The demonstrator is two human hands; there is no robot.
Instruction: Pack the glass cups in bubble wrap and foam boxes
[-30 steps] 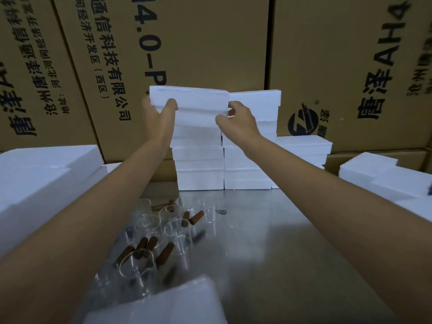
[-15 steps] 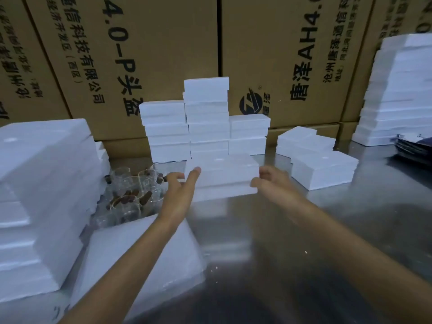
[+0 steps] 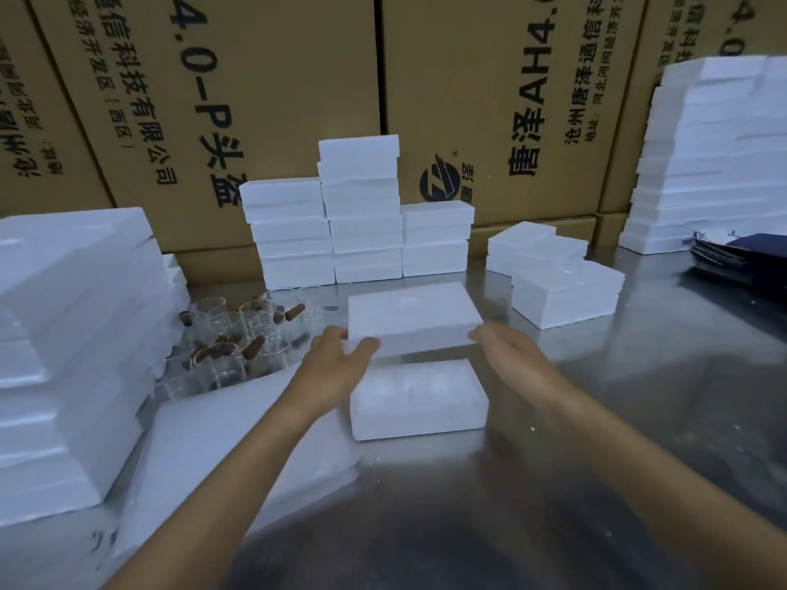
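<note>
A white foam lid (image 3: pixel 411 317) hangs just above its matching foam base (image 3: pixel 419 400), which lies on the steel table. My left hand (image 3: pixel 336 361) grips the lid's left end, thumb on the near side. My right hand (image 3: pixel 504 349) holds the lid's right end. Several glass cups with brown wooden handles (image 3: pixel 238 334) stand crowded together on the table to the left of the lid. A flat white pile of wrap sheets (image 3: pixel 221 445) lies under my left forearm; blur hides its texture.
Stacks of foam boxes (image 3: pixel 362 215) line the back against cardboard cartons (image 3: pixel 502 100). A tall foam pile (image 3: pixel 72 342) fills the left side, another (image 3: pixel 715 155) the far right. Two foam boxes (image 3: pixel 562 291) sit right of the lid, dark folded items (image 3: pixel 741 253) beyond.
Both hands took a foam box off the back stack and brought it down to the table. Its lid is now lifted apart from the base.
</note>
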